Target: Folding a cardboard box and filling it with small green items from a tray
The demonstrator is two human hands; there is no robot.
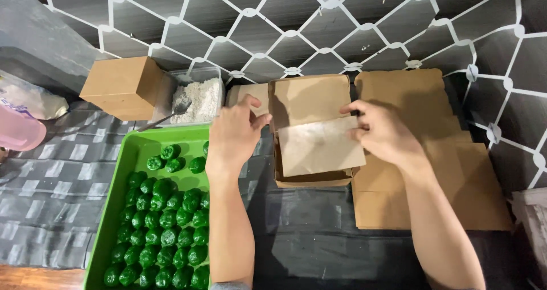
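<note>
Dark patterned bench (51,210): both hands are pinching a brown paper sheet (320,146), left hand (233,135) and right hand (383,131), laying it over the open kraft box (310,130). Green tray (122,170) of wrapped green sweets (165,227) is sitting just left, flat cartons (433,176) right.

Matt brown cardboard box (310,130) with smooth paper sheet (321,147); glossy green plastic tray (122,179); shiny green wrapped balls (165,221); rough white powder in clear plastic tub (196,99).

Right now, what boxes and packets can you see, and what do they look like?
Open box: centre, brown cardboard, lid up; both hands lay a paper sheet over it.
Closed box: back left, brown cube.
Flat box blanks: right, brown stack.
Clear tub: beside closed box, white powder inside.
Green tray: left, glossy green wrapped pieces.
</note>
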